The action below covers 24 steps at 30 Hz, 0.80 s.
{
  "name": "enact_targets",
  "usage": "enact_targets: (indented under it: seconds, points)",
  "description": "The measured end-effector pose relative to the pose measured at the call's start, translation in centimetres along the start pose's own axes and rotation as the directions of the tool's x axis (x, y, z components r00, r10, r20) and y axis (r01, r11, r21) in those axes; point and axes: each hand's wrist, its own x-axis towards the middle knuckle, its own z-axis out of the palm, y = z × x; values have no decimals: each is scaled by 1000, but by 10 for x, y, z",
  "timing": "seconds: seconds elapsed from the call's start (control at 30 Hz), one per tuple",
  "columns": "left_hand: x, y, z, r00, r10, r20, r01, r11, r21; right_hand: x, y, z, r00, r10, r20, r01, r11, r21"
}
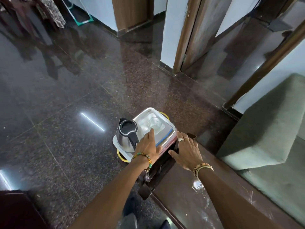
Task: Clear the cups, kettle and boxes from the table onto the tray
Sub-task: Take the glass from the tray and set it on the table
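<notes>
A white tray [115, 141] with yellow handles sits at the far end of the dark table [184, 192]. On it stands a steel kettle [125, 138] with a black lid and handle. Beside the kettle are stacked boxes: a clear box with a white lid [165, 128] and blue rim on top of a pink box [169, 142]. A glass cup [154, 123] stands on the white lid. My left hand [148, 145] lies flat on that lid, its fingertips touching the cup's base. My right hand [187, 153] rests flat on the table edge next to the pink box, fingers spread.
A green sofa [267, 133] runs along the table's right side. Polished dark granite floor [66, 104] spreads to the left and ahead. Wooden door frames [183, 38] and white walls stand beyond. Dark furniture [16, 210] sits at the lower left.
</notes>
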Motion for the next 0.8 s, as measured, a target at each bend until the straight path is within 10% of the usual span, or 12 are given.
enact_targets:
  seconds: [0.27, 0.8]
  points:
    - [96, -17, 19, 999, 8, 45, -5, 998, -63, 80, -9, 43, 989, 117, 86, -123, 989, 80]
    - [225, -46, 89, 854, -389, 346, 452, 884, -119, 227, 3, 133, 967, 42, 252, -104, 966, 237]
